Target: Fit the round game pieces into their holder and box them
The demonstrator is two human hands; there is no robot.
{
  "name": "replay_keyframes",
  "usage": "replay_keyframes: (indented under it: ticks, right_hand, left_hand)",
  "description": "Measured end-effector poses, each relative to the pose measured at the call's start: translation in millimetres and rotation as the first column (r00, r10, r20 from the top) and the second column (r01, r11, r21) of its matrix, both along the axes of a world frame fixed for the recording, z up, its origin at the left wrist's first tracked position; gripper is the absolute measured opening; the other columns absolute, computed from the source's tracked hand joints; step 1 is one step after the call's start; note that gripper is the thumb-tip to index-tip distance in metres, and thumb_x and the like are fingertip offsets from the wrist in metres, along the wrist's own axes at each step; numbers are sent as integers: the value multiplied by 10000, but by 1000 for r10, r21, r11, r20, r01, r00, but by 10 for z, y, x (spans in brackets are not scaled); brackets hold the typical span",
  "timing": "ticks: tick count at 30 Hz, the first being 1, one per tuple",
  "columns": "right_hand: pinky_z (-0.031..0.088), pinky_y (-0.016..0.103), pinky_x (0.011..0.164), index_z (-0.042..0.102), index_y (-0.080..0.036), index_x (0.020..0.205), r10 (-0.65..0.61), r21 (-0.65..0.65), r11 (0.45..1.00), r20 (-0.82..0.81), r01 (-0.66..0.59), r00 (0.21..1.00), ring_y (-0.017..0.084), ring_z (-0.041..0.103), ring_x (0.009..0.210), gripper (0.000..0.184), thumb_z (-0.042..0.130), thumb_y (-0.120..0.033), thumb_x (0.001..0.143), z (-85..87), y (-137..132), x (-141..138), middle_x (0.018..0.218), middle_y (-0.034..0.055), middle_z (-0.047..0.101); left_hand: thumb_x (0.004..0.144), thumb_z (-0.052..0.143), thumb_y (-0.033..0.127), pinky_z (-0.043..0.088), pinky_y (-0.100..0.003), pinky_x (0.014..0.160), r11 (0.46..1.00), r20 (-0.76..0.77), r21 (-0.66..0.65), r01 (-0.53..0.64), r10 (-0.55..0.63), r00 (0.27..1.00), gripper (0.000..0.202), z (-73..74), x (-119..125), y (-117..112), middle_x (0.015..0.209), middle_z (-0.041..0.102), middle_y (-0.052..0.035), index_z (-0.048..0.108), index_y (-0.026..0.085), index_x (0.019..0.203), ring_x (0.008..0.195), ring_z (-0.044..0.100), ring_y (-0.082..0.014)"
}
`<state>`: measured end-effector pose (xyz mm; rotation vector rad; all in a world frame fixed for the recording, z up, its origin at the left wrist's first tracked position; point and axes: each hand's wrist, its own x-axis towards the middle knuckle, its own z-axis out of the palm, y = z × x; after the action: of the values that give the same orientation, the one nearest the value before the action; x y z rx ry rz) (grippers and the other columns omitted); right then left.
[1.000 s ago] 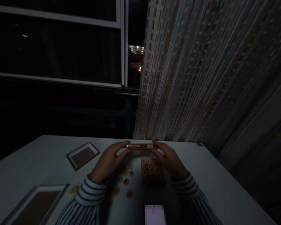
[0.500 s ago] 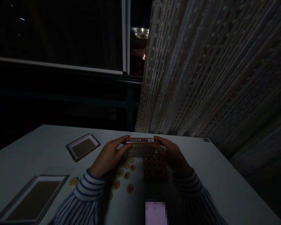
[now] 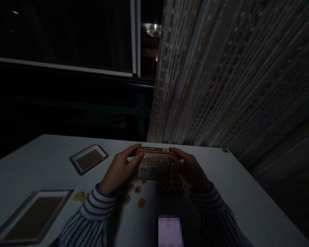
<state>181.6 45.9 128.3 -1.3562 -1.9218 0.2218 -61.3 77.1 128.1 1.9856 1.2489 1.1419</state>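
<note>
Between my two hands stands a flat printed box [image 3: 154, 166], tilted so that its face with dark brush-style characters shows below its narrow edge. My left hand [image 3: 121, 169] pinches its left end between thumb and fingers. At the right end my right hand [image 3: 192, 169] grips it the same way. Under and in front of the box lie several round xiangqi pieces [image 3: 141, 203] with red or dark marks. A block of closely packed xiangqi pieces [image 3: 171, 187] sits beside my right hand, partly covered by the box. More loose pieces [image 3: 78, 196] lie left of my left sleeve.
Two shallow framed trays with brown insides lie on the left of the white table [image 3: 247, 206]: a smaller tray [image 3: 89, 159] farther back and a larger tray [image 3: 36, 216] nearer. A pixelated pale rectangle [image 3: 170, 231] is at the front. A curtain [image 3: 208, 75] hangs behind the table's right side.
The box has tipped, so more of its printed face shows and it covers some of the loose pieces. Both hands keep their hold. The whole view has shifted slightly.
</note>
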Motion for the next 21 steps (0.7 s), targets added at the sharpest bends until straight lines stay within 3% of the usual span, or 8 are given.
replay_keyframes:
  ticks: [8, 21]
  right_hand:
    - [510, 304, 757, 601, -180, 1131, 0, -92, 996, -81, -7, 997, 192, 640, 894, 358, 477, -377, 860, 38, -23, -17, 1003, 66, 687]
    - [503, 295, 730, 635, -159, 1070, -40, -172, 985, -158, 12, 987, 192, 636, 866, 375, 457, -409, 854, 33, -14, -41, 909, 56, 700]
  left_hand:
    - [792, 521, 472, 508, -329, 791, 995, 57, -92, 28, -23, 998, 500, 9, 7, 7, 1001, 679, -73, 554, 166, 1186, 851, 637, -196]
    - [764, 548, 474, 482, -376, 838, 982, 124, -169, 81, -60, 990, 482, -50, 51, 19, 988, 682, -91, 618, 151, 1114, 885, 623, -223]
